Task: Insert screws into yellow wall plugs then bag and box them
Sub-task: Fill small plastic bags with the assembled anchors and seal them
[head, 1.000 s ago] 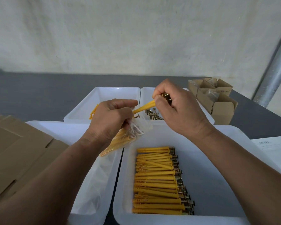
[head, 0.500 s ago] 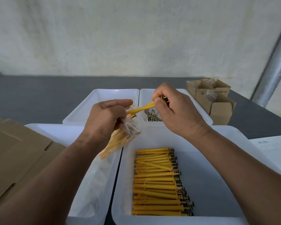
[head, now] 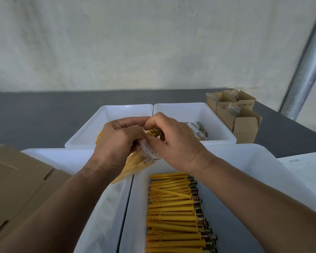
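Both hands meet above the trays. The left hand point(head: 117, 143), knuckles up, curls tight around the clear bag point(head: 148, 153), whose bagged plugs point(head: 130, 170) slant down. The right hand point(head: 173, 143), wrist bent inward, pinches a yellow plug point(head: 152, 132) at the bag's mouth. Below, a row of plugs point(head: 171, 212) fills the white tray point(head: 248, 161).

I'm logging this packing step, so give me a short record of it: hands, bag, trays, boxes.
left hand: grips bag, which holds yellow plugs
right hand: pinches plug at the bag's mouth
near right tray: row of assembled plugs, screw heads to the right
far right tray: loose screws
cartons: open, far right
cardboard: flat, at left
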Demonstrator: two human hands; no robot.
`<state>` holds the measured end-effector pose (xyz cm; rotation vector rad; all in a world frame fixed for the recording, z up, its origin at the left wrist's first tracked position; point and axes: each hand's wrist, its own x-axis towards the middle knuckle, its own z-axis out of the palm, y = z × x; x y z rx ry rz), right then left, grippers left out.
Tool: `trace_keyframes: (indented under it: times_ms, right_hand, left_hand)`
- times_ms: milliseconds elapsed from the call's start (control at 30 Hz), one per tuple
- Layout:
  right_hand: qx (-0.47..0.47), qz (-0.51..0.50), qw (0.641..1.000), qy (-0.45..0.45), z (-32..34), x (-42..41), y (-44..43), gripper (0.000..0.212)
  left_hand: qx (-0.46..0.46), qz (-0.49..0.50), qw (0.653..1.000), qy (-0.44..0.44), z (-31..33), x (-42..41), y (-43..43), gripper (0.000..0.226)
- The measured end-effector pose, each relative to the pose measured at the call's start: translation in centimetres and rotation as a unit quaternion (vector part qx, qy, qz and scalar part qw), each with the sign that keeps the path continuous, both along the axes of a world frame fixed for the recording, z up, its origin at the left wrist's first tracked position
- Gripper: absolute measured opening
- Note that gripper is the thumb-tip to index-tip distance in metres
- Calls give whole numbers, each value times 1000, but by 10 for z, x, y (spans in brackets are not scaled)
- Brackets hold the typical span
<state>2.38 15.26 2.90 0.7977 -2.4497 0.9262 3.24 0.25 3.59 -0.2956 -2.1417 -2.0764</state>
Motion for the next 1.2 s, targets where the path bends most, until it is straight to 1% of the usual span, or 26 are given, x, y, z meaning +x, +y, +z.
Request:
trace_keyframes:
  times_ms: [67,100,167,200,233,267,300,333,367,500,567,633,700,767,867,933,1000,1100,1133,1200]
  right_hand:
    - [5,-4,1000,-10,5,1,1,21]
    - [-12,-2,1000,-13,9,1,4,23]
    - [-80,10,996,-30,19,1,12,27]
    - [-114,16,992,-58,24,2,16,29]
    - [-128,21,986,-102,29,3,21,31]
    - [-122,24,980,-153,34,3,26,43]
    - [-102,21,976,-192,38,5,31,59]
    - [-83,18,973,-214,40,6,35,70]
    - [-78,14,973,-215,44,9,39,71]
    - [-115,-38,979,-161,67,19,63,40]
    - [-88,-75,985,-130,76,22,79,30]
    - [-20,-109,987,-115,79,26,94,24]
    - [46,-138,983,-116,77,27,106,23]
    - [92,-148,974,-142,70,26,115,24]
    - [211,-143,945,-204,53,20,121,32]
    - [258,-126,928,-237,42,16,122,39]
    - [250,-117,932,-237,39,13,125,37]
    - [221,-126,944,-211,40,10,128,27]
    - [199,-130,949,-206,40,9,128,25]
    - [143,-131,960,-204,39,7,127,22]
  left_hand:
    - [28,19,999,-15,5,-1,2,35]
    - [42,33,998,-20,8,-2,3,34]
    - [55,51,997,-20,18,-2,5,32]
    - [60,53,997,-17,23,-2,7,30]
    - [68,51,996,-14,30,-1,10,27]
    - [78,48,996,-11,37,1,14,26]
    - [90,42,995,-8,43,2,19,26]
    - [102,36,994,-6,49,4,25,26]
    - [114,28,993,-3,55,7,32,25]
    - [143,-14,990,3,64,16,62,21]
    - [153,-32,988,-5,61,20,77,18]
    - [156,-52,986,-34,53,23,91,18]
    - [146,-72,984,-74,43,24,104,21]
    - [114,-83,984,-113,32,23,115,28]
    - [38,-76,980,-182,11,17,129,36]
    - [4,-75,974,-212,-4,13,133,35]
    - [-17,-69,975,-208,-13,9,133,34]
    - [-21,-58,980,-191,-18,3,128,38]
    - [-36,-55,981,-185,-19,2,127,41]
    - [-100,-51,978,-173,-21,0,124,47]
